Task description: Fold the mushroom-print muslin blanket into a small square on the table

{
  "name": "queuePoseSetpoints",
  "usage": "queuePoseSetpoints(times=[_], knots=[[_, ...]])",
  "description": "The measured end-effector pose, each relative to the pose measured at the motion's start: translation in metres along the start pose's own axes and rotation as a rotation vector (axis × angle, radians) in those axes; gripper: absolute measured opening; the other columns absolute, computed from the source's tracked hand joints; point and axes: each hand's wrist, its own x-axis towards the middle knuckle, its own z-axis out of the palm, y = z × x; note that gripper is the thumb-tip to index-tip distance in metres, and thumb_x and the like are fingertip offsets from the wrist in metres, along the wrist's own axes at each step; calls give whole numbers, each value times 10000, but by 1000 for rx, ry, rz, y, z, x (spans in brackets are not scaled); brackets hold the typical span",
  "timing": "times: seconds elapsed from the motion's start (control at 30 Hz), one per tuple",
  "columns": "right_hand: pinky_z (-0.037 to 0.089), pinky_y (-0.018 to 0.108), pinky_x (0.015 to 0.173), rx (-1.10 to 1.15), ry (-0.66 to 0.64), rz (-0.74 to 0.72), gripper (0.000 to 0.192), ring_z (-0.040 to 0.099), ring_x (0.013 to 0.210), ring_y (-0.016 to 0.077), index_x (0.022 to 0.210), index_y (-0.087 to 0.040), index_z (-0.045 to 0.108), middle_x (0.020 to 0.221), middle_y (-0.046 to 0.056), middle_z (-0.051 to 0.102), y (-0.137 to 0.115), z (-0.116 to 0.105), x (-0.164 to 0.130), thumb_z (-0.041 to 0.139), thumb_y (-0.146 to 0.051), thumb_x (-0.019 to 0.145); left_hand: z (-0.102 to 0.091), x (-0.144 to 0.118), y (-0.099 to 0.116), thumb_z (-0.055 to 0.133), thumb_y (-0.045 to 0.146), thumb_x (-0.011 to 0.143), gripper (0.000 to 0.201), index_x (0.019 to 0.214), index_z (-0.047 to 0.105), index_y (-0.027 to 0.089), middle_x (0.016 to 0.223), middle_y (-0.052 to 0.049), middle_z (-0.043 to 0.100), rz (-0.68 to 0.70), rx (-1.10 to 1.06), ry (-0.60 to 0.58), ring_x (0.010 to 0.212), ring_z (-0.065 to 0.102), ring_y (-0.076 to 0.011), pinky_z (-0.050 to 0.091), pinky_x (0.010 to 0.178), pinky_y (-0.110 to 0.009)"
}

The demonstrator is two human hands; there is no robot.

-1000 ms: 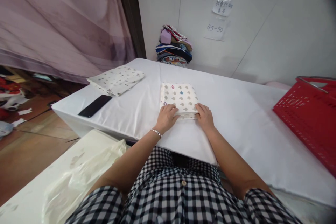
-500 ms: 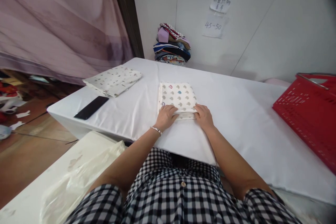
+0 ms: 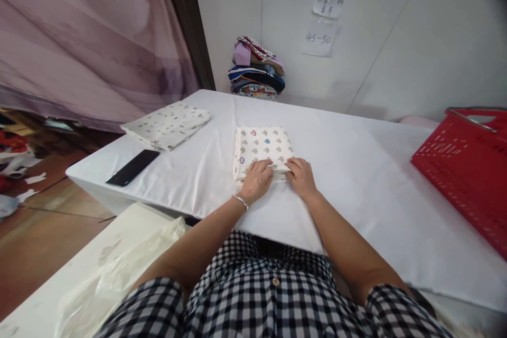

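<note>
A folded white cloth with grey, red and blue prints lies on the white-covered table in front of me. My left hand, with a bracelet on the wrist, rests on the cloth's near edge with its fingers curled over it. My right hand grips the same near edge just to the right, and the two hands sit close together.
A second folded patterned cloth and a black phone lie at the table's left. A stack of colourful folded fabrics stands at the back by the wall. A red basket sits at right. A plastic bag lies lower left.
My two hands have drawn closer together along the cloth's near edge. The camera view has shifted slightly; the cloth stays in place.
</note>
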Motion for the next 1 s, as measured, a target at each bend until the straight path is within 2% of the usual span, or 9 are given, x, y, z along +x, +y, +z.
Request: queuePoseSetpoints(times=[0.2, 0.37, 0.57, 0.8, 0.9, 1.0], knots=[[351, 351, 859, 30, 16, -1, 186, 490, 1047, 213, 1014, -209, 628, 1114, 63, 611, 1, 2, 1, 517, -223, 865, 3, 4, 3, 528, 302, 863, 191, 1004, 620, 213, 1217, -103, 559, -21, 71, -19, 1134, 487, -251, 373, 939, -431], [352, 348, 858, 35, 13, -1, 180, 493, 1045, 209, 1014, -208, 626, 1111, 61, 614, 2, 3, 1, 518, -241, 874, 9, 8, 9, 529, 351, 864, 199, 929, 646, 204, 1208, -104, 571, -58, 115, -23, 1113, 500, -257, 357, 951, -447], [354, 344, 855, 39, -15, 7, 183, 488, 1046, 211, 1011, -210, 629, 1108, 65, 615, 4, 2, 2, 510, -262, 883, 10, 16, 11, 510, 275, 866, 167, 886, 647, 181, 1215, -102, 566, -42, 108, -58, 1117, 496, -254, 341, 972, -456], [354, 355, 869, 32, -41, -11, 275, 482, 1058, 221, 1085, -212, 609, 1135, 66, 602, 1, 1, -1, 484, -159, 846, -2, 20, 5, 468, 142, 835, 181, 865, 645, 168, 1165, -94, 584, 103, 68, -144, 1123, 492, -240, 325, 1014, -443], [352, 357, 874, 35, -56, -21, 334, 482, 1059, 219, 1098, -212, 607, 1139, 64, 601, 0, 0, -2, 468, -102, 816, -2, 14, 6, 476, 123, 824, 177, 857, 642, 175, 1142, -92, 593, 82, 61, -160, 1102, 508, -238, 353, 989, -442], [352, 354, 870, 52, -48, -7, 306, 488, 1052, 215, 1073, -203, 612, 1132, 63, 609, -1, 0, -2, 467, -109, 820, 1, 8, 8, 491, 155, 835, 158, 879, 640, 181, 1185, -99, 579, 25, 68, -114, 1108, 508, -244, 364, 973, -447]])
